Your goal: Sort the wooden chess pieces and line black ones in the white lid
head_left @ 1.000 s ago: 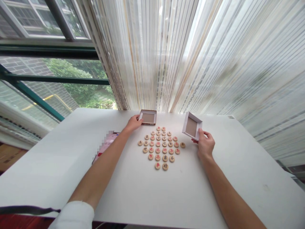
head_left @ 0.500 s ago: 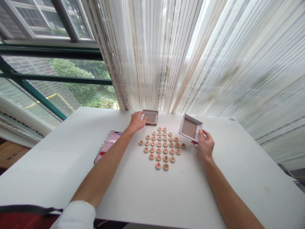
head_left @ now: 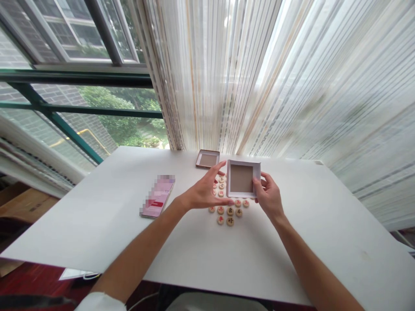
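Note:
My right hand grips the right edge of a shallow white box tray with a brown inside, held tilted above the table. My left hand is at the tray's left edge, fingers spread, thumb under its lower corner. Beneath and in front of the tray lie several round wooden chess pieces with red and black characters. Many of the pieces are hidden by the tray and my hands. A second, brown-rimmed box tray lies flat farther back.
A phone lies face up on the white table to the left. Striped sheer curtains hang behind the table's far edge, and a window is at the left.
My left hand let go of the brown-rimmed tray and came right to the white tray. My right hand carried the white tray left, over the chess pieces.

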The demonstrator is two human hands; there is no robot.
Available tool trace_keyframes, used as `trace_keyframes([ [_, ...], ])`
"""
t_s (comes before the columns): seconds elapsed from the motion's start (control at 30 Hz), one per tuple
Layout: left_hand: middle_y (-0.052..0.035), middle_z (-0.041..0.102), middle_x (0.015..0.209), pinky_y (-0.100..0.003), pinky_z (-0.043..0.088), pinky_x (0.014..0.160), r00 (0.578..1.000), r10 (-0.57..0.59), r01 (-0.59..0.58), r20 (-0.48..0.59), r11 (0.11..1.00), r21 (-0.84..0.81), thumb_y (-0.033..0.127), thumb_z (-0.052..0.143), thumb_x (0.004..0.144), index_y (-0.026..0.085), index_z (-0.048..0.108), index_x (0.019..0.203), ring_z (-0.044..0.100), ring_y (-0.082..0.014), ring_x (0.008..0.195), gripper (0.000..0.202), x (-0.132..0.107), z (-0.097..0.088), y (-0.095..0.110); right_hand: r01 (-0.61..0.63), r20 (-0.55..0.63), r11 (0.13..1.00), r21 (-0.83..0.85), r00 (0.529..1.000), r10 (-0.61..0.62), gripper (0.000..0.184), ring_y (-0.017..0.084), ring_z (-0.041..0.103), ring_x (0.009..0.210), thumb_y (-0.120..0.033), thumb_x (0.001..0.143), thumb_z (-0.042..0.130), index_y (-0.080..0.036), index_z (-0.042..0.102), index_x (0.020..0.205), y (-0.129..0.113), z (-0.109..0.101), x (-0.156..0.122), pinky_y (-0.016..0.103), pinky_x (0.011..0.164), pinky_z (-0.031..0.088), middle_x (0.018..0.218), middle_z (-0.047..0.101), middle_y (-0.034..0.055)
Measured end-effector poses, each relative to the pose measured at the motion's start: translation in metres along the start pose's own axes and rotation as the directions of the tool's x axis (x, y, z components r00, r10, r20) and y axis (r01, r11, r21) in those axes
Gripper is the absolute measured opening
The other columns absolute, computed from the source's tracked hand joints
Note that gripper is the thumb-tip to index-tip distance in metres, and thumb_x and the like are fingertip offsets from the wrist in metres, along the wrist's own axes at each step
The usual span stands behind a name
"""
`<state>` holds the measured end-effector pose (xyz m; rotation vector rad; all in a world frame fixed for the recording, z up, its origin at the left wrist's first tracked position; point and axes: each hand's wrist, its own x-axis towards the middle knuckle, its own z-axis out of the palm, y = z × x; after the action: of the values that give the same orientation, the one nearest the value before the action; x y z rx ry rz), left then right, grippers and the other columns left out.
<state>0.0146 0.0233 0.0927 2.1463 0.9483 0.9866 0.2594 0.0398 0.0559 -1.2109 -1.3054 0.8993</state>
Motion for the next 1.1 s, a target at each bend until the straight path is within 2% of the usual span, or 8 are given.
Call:
trace_keyframes([
  [0.23,-0.0136,0.029,0.16,-0.046,0.055,0.099,0.998,-0.006,0.008,-0.068,0.999,0.032,0.037,0.089,0.069,0.032,0.015,0.158,0.052,-0.0312,0.128,0.116,-0.038,-0.002,0.016,-0.02,0.171,0.999,-0.044,0.985,0.027,0.051,0.008,0.049,0.041,-0.055,0.091,0.061,-0.021,0.05,0.127,-0.014,0.009,-0.044,0.019,0.033,0.039,0.075,0.062,-0.0025],
  [0.33,-0.0146,0.024,0.162,-0.047,0.055,0.1,0.999,0.004,-0.002,-0.049,0.999,0.05,0.036,0.091,0.066,0.031,0.011,0.159,0.051,-0.0322,0.13,0.123,-0.054,0.001,0.021,-0.089,0.241,0.996,-0.015,0.966,0.09,0.054,0.009,0.05,0.041,-0.055,0.092,0.061,-0.021,0.047,0.132,-0.013,0.005,-0.068,0.021,0.033,0.042,0.079,0.062,-0.0018],
  [0.43,-0.0165,0.027,0.161,-0.053,0.048,0.109,0.999,0.031,-0.03,-0.008,0.994,0.109,0.036,0.091,0.065,0.028,0.011,0.159,0.043,-0.036,0.138,0.125,-0.07,0.008,0.024,-0.169,0.314,0.986,0.002,0.936,0.16,0.063,0.012,0.056,0.048,-0.057,0.09,0.062,-0.02,0.042,0.137,-0.009,-0.001,-0.091,0.023,0.036,0.046,0.087,0.066,0.0023],
  [0.57,-0.0164,0.032,0.159,-0.055,0.038,0.117,0.999,0.029,-0.033,0.031,0.992,0.122,0.035,0.09,0.066,0.026,0.015,0.159,0.031,-0.0364,0.147,0.12,-0.095,0.019,0.028,-0.22,0.4,0.975,0.014,0.895,0.196,0.075,0.016,0.063,0.065,-0.056,0.093,0.06,-0.025,0.025,0.152,-0.005,-0.012,-0.12,0.026,0.046,0.054,0.096,0.064,0.0043],
  [0.63,-0.0162,0.033,0.158,-0.054,0.038,0.117,1.0,0.002,-0.005,0.031,0.996,0.093,0.036,0.09,0.065,0.026,0.018,0.158,0.031,-0.0358,0.147,0.118,-0.108,0.025,0.03,-0.181,0.403,0.983,-0.036,0.897,0.18,0.072,0.015,0.062,0.067,-0.054,0.096,0.057,-0.028,0.024,0.154,-0.003,-0.019,-0.134,0.027,0.052,0.056,0.099,0.061,0.0036],
  [0.73,-0.0157,0.033,0.158,-0.052,0.039,0.118,0.998,-0.046,0.044,0.038,0.998,0.052,0.035,0.091,0.064,0.026,0.022,0.156,0.031,-0.0353,0.147,0.115,-0.128,0.034,0.034,-0.094,0.391,0.986,-0.141,0.909,0.143,0.061,0.015,0.062,0.072,-0.051,0.098,0.056,-0.03,0.034,0.15,0.002,-0.029,-0.151,0.026,0.057,0.054,0.109,0.061,0.0057],
  [0.87,-0.0152,0.034,0.157,-0.052,0.034,0.121,0.991,-0.104,0.1,0.086,0.994,0.054,0.038,0.092,0.061,0.026,0.025,0.153,0.033,-0.0355,0.147,0.115,-0.152,0.044,0.035,-0.007,0.411,0.976,-0.218,0.906,0.099,0.054,0.016,0.06,0.074,-0.045,0.101,0.051,-0.027,0.036,0.149,0.01,-0.036,-0.166,0.026,0.063,0.052,0.092,0.062,0.002],
  [1.1,-0.0159,0.038,0.154,-0.054,0.037,0.119,0.984,-0.142,0.122,0.111,0.979,0.166,0.044,0.092,0.059,0.026,0.03,0.15,0.038,-0.0359,0.143,0.112,-0.169,0.053,0.027,0.107,0.544,0.926,-0.361,0.831,0.116,0.05,0.012,0.053,0.06,-0.034,0.101,0.05,-0.023,0.04,0.148,0.018,-0.034,-0.173,0.025,0.059,0.047,0.084,0.064,0.0],
])
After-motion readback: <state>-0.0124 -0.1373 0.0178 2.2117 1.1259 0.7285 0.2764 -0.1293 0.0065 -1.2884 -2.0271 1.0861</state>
